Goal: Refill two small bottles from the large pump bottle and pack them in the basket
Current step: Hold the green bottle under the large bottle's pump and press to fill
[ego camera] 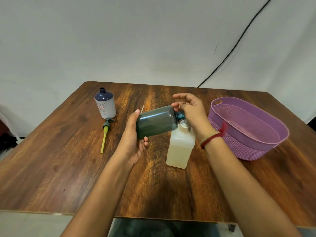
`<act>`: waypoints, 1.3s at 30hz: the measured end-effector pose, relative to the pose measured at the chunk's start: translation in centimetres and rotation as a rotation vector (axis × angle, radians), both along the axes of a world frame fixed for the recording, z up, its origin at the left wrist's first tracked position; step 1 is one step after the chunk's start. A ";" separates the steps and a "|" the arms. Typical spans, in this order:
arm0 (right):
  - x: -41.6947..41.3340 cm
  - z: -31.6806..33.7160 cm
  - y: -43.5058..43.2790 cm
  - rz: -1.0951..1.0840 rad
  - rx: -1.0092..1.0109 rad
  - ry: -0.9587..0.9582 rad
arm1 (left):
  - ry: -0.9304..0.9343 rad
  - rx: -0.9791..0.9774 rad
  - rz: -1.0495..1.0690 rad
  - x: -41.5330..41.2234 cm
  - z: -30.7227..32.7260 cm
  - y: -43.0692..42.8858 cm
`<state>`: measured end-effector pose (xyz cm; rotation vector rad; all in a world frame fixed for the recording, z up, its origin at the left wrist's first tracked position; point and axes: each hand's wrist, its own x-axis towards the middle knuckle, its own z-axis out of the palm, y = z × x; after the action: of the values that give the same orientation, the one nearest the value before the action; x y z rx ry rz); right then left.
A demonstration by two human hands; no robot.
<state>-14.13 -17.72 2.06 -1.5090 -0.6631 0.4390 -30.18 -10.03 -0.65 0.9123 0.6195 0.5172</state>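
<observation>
1. Head view, the only feed I had. The left hand point(135, 139) gripped the base end of the dark green bottle point(156, 122), thumb on top and fingers underneath. The bottle was off the table point(68, 151), lying near horizontal.
2. The right hand point(191, 110) had fingers curled round that bottle's blue threaded neck. The neck sat just over the mouth of the translucent bottle point(179, 149), which stood mid-table holding pale yellow liquid. I couldn't tell if anything was flowing.
3. The white-and-navy bottle point(105, 105) stood uncapped at far left, and its pump point(106, 130) with a yellow tube lay just in front of it. The purple basket point(239, 146) sat at the right, and I saw nothing in it.
4. Handling, my read:
   - The dark bottle looked like smooth, stiff plastic, so likely slippery if wet. Hold it at base plus neck, as it was held.
   - The translucent bottle looked squarish and probably tips easily with liquid sloshing. I'd take it round the flat sides, low down.
   - The basket looked light with some flex. It had a handle slot at the far end.
5. Writing: there was a small red-bordered label and a dot pattern on the white-and-navy bottle, too small to read. I couldn't make out a brand on anything.
</observation>
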 end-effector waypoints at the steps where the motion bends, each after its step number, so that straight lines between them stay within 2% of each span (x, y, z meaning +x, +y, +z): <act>1: 0.1 0.4 -0.1 0.015 -0.026 -0.025 | -0.007 0.004 -0.006 0.0 0.1 0.0; 5: 0.3 1.2 -0.2 0.104 -0.063 0.020 | -0.034 0.030 -0.008 0.1 0.6 0.0; 8: 0.2 0.1 0.2 0.067 -0.001 0.057 | -0.006 0.034 0.008 0.2 0.2 0.1; 12: 0.1 -0.5 0.1 -0.005 0.018 -0.025 | 0.006 0.020 0.008 0.2 -0.3 0.0; 17: 0.2 0.8 -0.1 0.123 0.116 -0.002 | -0.038 0.019 0.000 0.5 0.0 0.0; 23: 0.2 -0.3 0.0 0.118 -0.048 0.006 | 0.007 0.020 0.038 0.7 -0.9 0.1; 26: 0.3 0.1 0.0 0.077 -0.057 -0.049 | -0.004 0.007 0.022 0.7 -1.0 0.2; 31: 0.6 0.6 0.2 0.180 -0.031 0.000 | -0.040 0.003 0.002 0.8 -0.5 0.3; 37: 0.3 -0.3 0.2 0.083 -0.042 -0.038 | -0.002 -0.027 0.034 1.1 -1.4 0.3; 39: 0.4 0.1 0.1 0.110 -0.025 -0.047 | -0.016 -0.029 0.020 1.2 -1.3 0.2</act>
<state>-13.71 -17.65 2.14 -1.5152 -0.7825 0.4988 -29.02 -9.79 -1.96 0.8748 0.6206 0.5320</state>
